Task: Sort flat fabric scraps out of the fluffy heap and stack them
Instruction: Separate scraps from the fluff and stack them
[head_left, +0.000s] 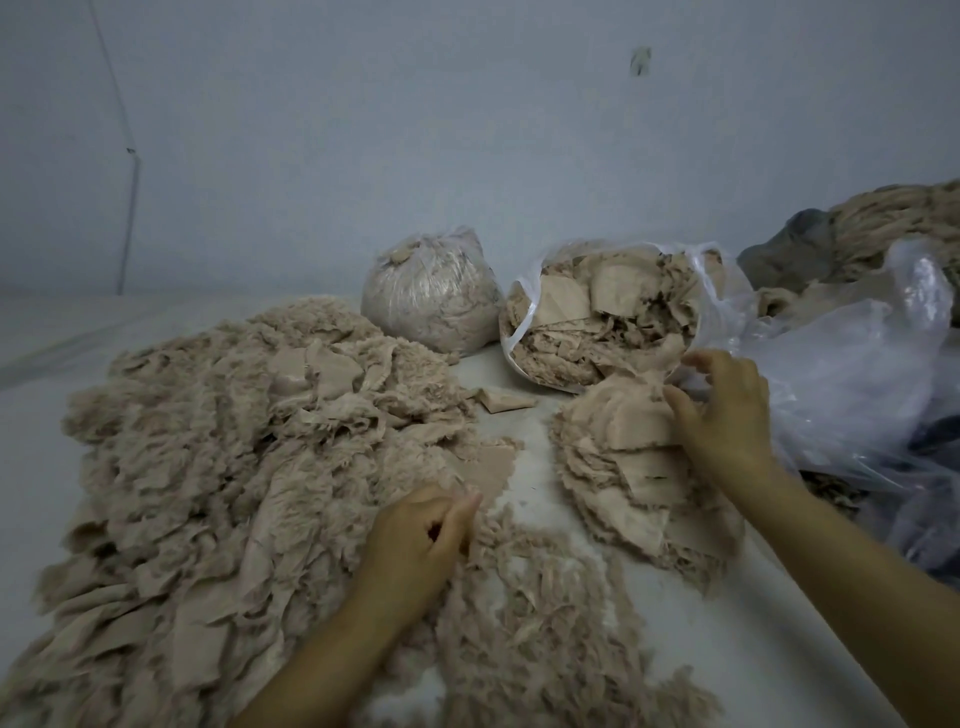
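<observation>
A wide heap of beige fluffy fabric (218, 457) covers the left and middle of the white surface. To its right lies a stack of flat beige scraps (634, 467). My right hand (727, 410) rests on the top scrap at the stack's far right edge, thumb and fingers spread around it. My left hand (421, 535) sits at the heap's right edge with fingers curled, pinching a fluffy scrap (467, 488) between thumb and fingers. One loose flat scrap (501, 400) lies alone between heap and bags.
An open clear bag (602, 312) full of scraps stands behind the stack. A tied full bag (431, 291) sits left of it. Crumpled clear plastic (852, 374) and more fluffy fabric (893, 223) lie at the right. A pale wall (415, 130) closes the back.
</observation>
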